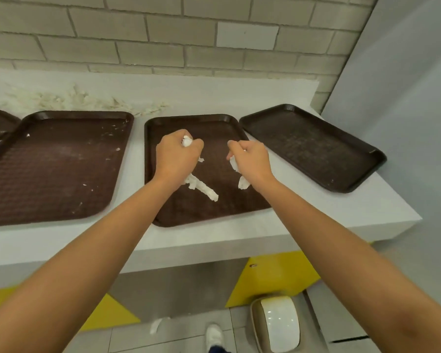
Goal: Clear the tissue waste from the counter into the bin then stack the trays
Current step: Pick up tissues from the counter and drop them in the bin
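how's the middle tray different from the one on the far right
The middle tray has white tissue over it, gripped by the left hand and the right hand; the right tray shows no tissue. The middle tray sits roughly square to the front edge of the counter; the right tray is turned at an angle. Both are dark brown, textured, round-cornered and lie flat on the counter.

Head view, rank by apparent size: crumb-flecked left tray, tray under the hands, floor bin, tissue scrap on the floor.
1. Crumb-flecked left tray
2. Tray under the hands, partly covered by arms, so it may match the first
3. Floor bin
4. Tissue scrap on the floor
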Demonstrator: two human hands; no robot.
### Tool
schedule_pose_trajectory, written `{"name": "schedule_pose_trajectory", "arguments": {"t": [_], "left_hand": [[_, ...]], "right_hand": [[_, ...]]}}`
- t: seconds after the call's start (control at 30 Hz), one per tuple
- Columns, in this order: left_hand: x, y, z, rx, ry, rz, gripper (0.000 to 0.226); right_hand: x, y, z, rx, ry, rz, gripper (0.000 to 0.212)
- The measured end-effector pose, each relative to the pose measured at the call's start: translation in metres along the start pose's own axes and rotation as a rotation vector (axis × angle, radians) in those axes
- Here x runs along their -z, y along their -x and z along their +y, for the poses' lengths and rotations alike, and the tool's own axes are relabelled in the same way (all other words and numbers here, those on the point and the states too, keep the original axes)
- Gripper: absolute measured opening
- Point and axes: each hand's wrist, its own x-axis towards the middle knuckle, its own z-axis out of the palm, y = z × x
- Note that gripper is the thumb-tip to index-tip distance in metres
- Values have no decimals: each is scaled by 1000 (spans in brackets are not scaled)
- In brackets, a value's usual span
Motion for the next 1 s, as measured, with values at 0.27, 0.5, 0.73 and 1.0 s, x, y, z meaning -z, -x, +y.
{"name": "schedule_pose_trajectory", "arguments": {"t": [0.27, 0.5, 0.73, 1.0], "left_hand": [[-42, 65, 27, 1, 47, -180, 22], [-107, 131, 51, 3, 66, -264, 31], [-177, 204, 41, 12, 16, -290, 34], [-236, 262, -18, 153, 111, -326, 41]], "right_hand": [[61, 50, 27, -86, 73, 72, 42], [134, 93, 74, -108, 72, 20, 44], [193, 142, 155, -223, 140, -37, 47], [195, 198, 251, -409, 123, -69, 48]]}}
